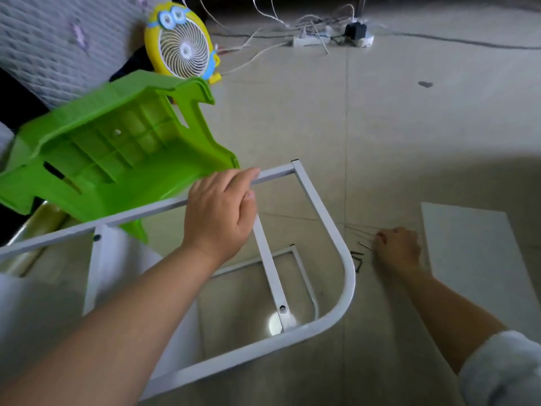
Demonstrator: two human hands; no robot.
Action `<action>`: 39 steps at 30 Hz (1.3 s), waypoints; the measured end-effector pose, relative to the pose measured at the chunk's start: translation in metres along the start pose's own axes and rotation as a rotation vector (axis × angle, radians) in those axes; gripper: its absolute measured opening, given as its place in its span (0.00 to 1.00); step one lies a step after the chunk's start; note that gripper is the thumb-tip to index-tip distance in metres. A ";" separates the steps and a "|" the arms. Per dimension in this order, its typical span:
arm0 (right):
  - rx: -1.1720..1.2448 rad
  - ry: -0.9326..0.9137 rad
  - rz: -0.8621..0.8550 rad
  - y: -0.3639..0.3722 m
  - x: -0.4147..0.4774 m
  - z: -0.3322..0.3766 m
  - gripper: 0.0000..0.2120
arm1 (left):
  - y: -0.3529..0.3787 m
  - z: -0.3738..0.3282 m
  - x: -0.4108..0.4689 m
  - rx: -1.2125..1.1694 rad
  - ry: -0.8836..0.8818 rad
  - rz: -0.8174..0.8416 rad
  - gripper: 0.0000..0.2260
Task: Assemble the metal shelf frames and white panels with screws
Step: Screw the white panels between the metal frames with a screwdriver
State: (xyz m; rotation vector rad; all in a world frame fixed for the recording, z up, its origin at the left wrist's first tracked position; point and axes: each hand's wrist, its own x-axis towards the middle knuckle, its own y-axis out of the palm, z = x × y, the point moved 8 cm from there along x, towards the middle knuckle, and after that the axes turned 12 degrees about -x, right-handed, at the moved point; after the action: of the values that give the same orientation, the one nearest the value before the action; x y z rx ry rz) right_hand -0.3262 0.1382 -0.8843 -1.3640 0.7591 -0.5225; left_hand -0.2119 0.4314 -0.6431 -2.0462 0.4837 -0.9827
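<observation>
My left hand (pixel 222 212) grips the upper bar of a white metal shelf frame (pixel 325 218), which is lifted off the floor and has a rounded corner and a cross bar with a screw hole. A second white frame (pixel 304 271) lies on the tiles beneath it. At the left, a white panel (pixel 111 259) stands against the held frame. My right hand (pixel 398 247) is down on the floor with curled fingers pinching at small dark screws (pixel 358 257) and a thin metal pin; what it holds is hidden. Another white panel (pixel 474 259) lies flat to the right.
A green plastic stool (pixel 111 142) lies tipped on its side at the left, touching the frame. Behind it stands a yellow cartoon fan (pixel 181 42). A power strip (pixel 330 39) with tangled white cables sits at the back. The floor is pale tile.
</observation>
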 end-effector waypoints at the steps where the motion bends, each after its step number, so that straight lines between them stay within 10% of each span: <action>1: -0.013 0.025 0.010 0.005 0.002 -0.006 0.13 | 0.001 -0.001 0.000 0.004 0.001 0.007 0.20; 8: -0.208 -0.030 0.068 0.009 0.001 -0.004 0.14 | 0.002 -0.002 0.001 0.006 -0.021 0.015 0.20; 20: 0.442 -0.971 -0.761 -0.216 -0.142 0.137 0.15 | -0.016 -0.008 -0.009 0.060 0.083 0.198 0.21; 26: 0.296 -1.198 -0.608 -0.243 -0.169 0.160 0.12 | -0.042 -0.009 -0.052 0.105 0.186 0.322 0.21; 29: 0.116 -1.427 -0.290 -0.228 -0.210 0.197 0.22 | -0.060 -0.007 -0.080 0.011 0.188 0.333 0.20; 34: -0.110 -1.546 -0.299 -0.221 -0.248 0.214 0.34 | -0.092 -0.005 -0.136 -0.051 0.248 0.421 0.18; 39: -0.414 -1.583 0.037 -0.169 -0.292 0.230 0.17 | -0.100 -0.013 -0.169 0.237 0.454 0.396 0.11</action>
State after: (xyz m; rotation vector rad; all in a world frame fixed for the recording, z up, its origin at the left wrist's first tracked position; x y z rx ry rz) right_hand -0.3329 0.4785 -0.6592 -1.6253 -0.4555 0.7980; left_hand -0.3279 0.5904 -0.6395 -1.4386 0.9226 -1.1897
